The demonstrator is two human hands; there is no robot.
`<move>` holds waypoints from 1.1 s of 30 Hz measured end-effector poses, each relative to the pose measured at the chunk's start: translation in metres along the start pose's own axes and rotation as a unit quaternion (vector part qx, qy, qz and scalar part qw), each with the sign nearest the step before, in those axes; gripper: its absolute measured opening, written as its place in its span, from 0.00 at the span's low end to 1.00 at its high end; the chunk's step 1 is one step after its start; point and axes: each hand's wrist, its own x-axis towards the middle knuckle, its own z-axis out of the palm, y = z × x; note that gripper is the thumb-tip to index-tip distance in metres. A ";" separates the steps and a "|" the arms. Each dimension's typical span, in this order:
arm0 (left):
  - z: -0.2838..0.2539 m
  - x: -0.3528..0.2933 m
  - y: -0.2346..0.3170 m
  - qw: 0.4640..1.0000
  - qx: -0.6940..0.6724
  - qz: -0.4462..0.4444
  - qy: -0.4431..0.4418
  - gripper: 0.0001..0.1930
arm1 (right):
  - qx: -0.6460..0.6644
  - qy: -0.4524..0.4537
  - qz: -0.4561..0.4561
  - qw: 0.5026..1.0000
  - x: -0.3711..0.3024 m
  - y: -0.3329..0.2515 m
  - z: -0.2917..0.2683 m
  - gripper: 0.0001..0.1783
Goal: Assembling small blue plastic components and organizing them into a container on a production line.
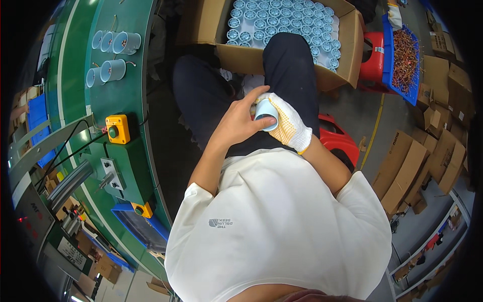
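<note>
A seated person in a white T-shirt [282, 216] and dark trousers [289, 63] holds a light-blue cup [261, 107] above the lap, seen from the head camera. The hands are together on it: the bare left hand [242, 118] has its thumb at the cup's mouth, while the right hand [288, 121], in a white-and-yellow glove, clasps it from the other side. Beyond the knees, an open cardboard box [356, 48] holds rows of similar light-blue pieces [284, 22]. At left, five cups [127, 44] lie on a green counter [123, 93], near a yellow button box [117, 129]. At right, a blue bin [387, 50] brims with small reddish parts [404, 60], near brown cartons [402, 168].
</note>
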 end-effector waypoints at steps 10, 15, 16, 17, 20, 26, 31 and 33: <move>0.020 0.008 -0.037 0.999 0.017 0.035 -0.005 0.37 | -0.031 0.085 -0.053 0.994 -0.003 0.016 -0.012 0.23; 0.008 0.020 -0.030 0.986 -0.158 0.003 -0.047 0.38 | -0.027 0.048 -0.051 0.997 -0.001 -0.004 0.009 0.25; -0.002 0.021 -0.037 0.976 -0.191 0.030 -0.101 0.38 | -0.011 0.052 -0.012 0.999 -0.002 -0.006 0.015 0.27; -0.006 0.022 -0.046 0.976 -0.190 0.031 -0.102 0.38 | 0.005 0.055 0.026 0.998 -0.002 -0.008 0.018 0.28; -0.019 0.019 -0.050 0.918 -0.375 0.043 -0.123 0.34 | 0.105 0.030 0.071 0.991 0.003 -0.010 0.014 0.30; -0.030 0.002 -0.040 0.976 -0.190 0.084 -0.065 0.26 | -0.184 0.027 0.026 0.982 -0.005 -0.019 0.034 0.41; -0.030 -0.008 -0.014 0.987 0.077 0.130 0.046 0.20 | -0.360 0.020 -0.077 0.929 -0.007 -0.018 0.032 0.36; -0.030 -0.008 -0.006 0.988 0.081 0.126 0.045 0.18 | -0.196 -0.004 -0.045 0.980 -0.002 -0.025 0.017 0.36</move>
